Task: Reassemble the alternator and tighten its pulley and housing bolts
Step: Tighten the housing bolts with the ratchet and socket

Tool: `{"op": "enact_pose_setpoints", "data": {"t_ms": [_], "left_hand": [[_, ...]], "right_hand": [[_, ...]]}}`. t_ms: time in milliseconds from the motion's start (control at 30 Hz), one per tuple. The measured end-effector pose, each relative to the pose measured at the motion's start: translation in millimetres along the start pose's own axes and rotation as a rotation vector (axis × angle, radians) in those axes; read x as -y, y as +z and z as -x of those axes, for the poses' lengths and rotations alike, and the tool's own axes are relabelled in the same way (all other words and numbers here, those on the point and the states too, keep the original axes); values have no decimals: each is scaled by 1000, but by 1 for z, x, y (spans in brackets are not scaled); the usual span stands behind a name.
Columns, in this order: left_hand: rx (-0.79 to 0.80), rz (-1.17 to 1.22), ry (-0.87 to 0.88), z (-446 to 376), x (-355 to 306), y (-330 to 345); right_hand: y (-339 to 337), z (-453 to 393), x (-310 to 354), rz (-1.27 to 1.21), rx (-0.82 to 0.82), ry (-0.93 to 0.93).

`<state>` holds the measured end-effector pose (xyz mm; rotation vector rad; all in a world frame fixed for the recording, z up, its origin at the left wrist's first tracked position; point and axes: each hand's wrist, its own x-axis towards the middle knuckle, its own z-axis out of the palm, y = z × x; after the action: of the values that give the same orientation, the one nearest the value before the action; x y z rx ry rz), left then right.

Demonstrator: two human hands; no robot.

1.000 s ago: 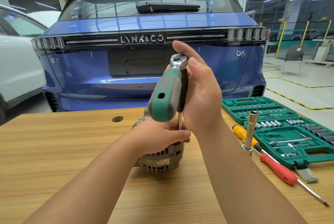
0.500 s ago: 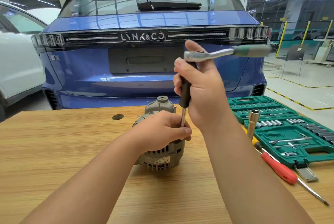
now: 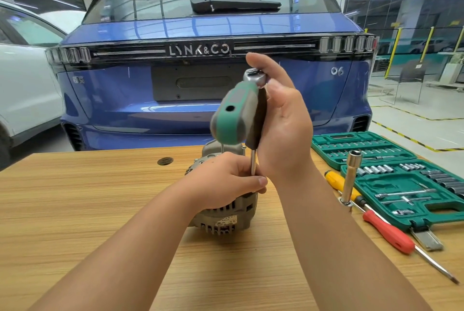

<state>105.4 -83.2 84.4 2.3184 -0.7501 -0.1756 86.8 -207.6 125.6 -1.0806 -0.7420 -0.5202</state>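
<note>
right hand [image 3: 283, 119] wraps the ratchet [image 3: 234, 114] head and black driver shaft; left hand [image 3: 226, 182] grips the alternator [image 3: 226, 217] on the wooden table [image 3: 75, 210], pinching the shaft's lower end. looks like a housing bolt being tightened; next swing needs the shaft upright and seated

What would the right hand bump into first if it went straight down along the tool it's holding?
Most likely the left hand, which grips the alternator right under the right hand. The ratchet's metal rod already reaches those fingers, though depth is hard to judge.
</note>
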Motion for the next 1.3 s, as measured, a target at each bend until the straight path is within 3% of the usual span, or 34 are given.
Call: {"op": "enact_pose_setpoints", "data": {"t_ms": [233,433,567,733,800,1000,1100,1200,1300], "left_hand": [[4,0,-14,1,-2,0],[3,-46,6,1,-4,0],[11,-36,1,0,-3,0],[5,17,-13,1,-2,0],[-3,15,-11,2,-2,0],[-11,0,-5,1,-2,1],[-7,-2,-3,1,-1,0],[-4,-4,-5,1,-1,0],[5,-26,3,0,-1,1]], "right_hand": [[11,0,9,84,-107,36],[2,-7,14,181,-359,128],[-6,-10,14,26,-214,247],[6,-2,6,172,-110,-27],[8,1,8,197,-84,-44],[6,-4,19,-3,-64,159],[6,-1,17,-63,-60,162],[10,0,14,12,-105,127],[11,-5,13,143,-329,107]]}}
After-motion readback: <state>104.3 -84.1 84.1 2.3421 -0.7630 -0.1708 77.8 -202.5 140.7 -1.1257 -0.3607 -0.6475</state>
